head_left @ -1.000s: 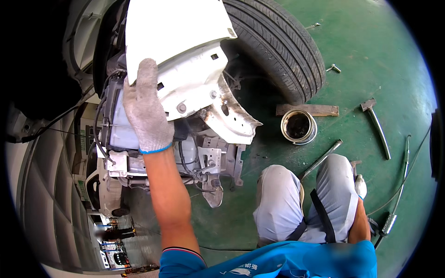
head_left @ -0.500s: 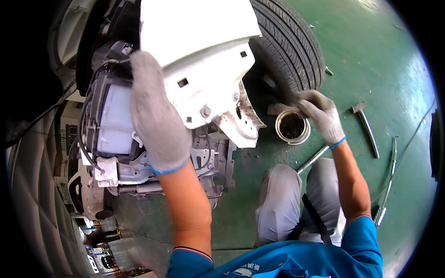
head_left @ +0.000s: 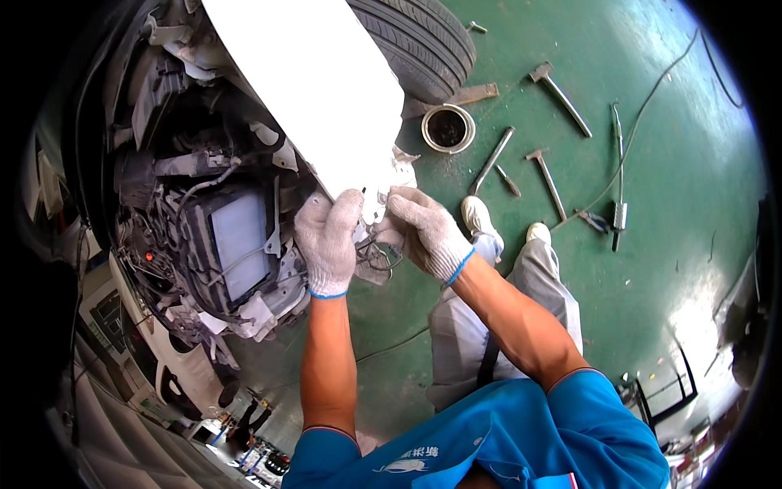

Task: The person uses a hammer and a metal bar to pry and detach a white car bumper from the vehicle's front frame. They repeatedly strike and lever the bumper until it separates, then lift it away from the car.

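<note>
A white car fender [head_left: 314, 90] slopes down in front of me, its lower end flanged and uneven. My left hand [head_left: 327, 240], in a pale knit glove with a blue cuff, is closed on the fender's left lower edge. Beside it my right hand [head_left: 428, 232], gloved alike, pinches the lower end, thumb on top near a bolt and fingers curled underneath. The gloves hide the exact spots they grip. Left of my left hand lies the exposed engine bay, with a pale, flat-faced part [head_left: 240, 244] in a dark frame.
A tyre [head_left: 428, 49] stands behind the fender. On the green floor are a round can [head_left: 449, 129] with dark contents, a hammer [head_left: 564, 96], a smaller hammer [head_left: 550, 187], pliers [head_left: 592, 220], a long slide hammer [head_left: 621, 179] and a cable [head_left: 639, 122]. Another person [head_left: 244, 428] is far off.
My right hand has left the spot by the can and tyre and come to the fender's lower end. My left hand has moved down to the fender's edge. The view has shifted; I appear to be standing.
</note>
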Available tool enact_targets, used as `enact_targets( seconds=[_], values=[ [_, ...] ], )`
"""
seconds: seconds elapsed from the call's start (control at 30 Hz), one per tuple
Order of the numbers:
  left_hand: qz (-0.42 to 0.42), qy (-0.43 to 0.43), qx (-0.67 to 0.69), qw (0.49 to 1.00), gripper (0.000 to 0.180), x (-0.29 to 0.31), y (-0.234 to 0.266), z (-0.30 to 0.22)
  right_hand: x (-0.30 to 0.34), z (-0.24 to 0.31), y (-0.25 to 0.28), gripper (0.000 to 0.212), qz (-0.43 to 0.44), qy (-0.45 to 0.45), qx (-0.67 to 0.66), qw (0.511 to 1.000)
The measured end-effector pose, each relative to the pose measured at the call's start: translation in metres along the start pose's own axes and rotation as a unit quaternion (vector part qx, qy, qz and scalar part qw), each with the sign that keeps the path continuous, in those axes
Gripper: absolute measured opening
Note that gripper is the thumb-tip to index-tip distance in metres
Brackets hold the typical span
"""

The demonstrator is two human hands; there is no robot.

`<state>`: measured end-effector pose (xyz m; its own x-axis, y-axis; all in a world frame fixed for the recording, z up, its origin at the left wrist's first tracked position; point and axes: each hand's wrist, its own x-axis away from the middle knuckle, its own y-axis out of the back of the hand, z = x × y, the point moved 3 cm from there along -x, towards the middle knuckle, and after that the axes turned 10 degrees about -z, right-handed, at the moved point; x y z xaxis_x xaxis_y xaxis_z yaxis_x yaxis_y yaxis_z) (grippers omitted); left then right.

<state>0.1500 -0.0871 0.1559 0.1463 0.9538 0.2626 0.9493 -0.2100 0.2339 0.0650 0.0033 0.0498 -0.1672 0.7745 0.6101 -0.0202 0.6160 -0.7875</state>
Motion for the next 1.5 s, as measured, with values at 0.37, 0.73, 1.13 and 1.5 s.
enact_targets(
  seconds=[0.37,0.73,1.13,1.5],
  values=[
    [0.048,0.016,-0.078,0.996,0.022,-0.001,0.022,0.002,0.004,-0.018,-0.02,0.03,-0.082,-0.021,-0.031,0.996],
    [0.079,0.078,-0.055,0.992,0.018,-0.011,0.009,-0.006,0.192,0.168,0.113,0.023,-0.417,0.227,0.273,0.836],
    [-0.117,0.144,-0.178,0.966,0.044,-0.02,-0.036,-0.058,0.312,0.136,0.343,0.021,-0.601,0.114,0.3,0.732],
    [-0.26,0.138,-0.198,0.935,0.046,-0.063,-0.071,-0.125,0.205,0.383,0.174,0.024,-0.499,0.129,0.471,0.716]
  ],
)
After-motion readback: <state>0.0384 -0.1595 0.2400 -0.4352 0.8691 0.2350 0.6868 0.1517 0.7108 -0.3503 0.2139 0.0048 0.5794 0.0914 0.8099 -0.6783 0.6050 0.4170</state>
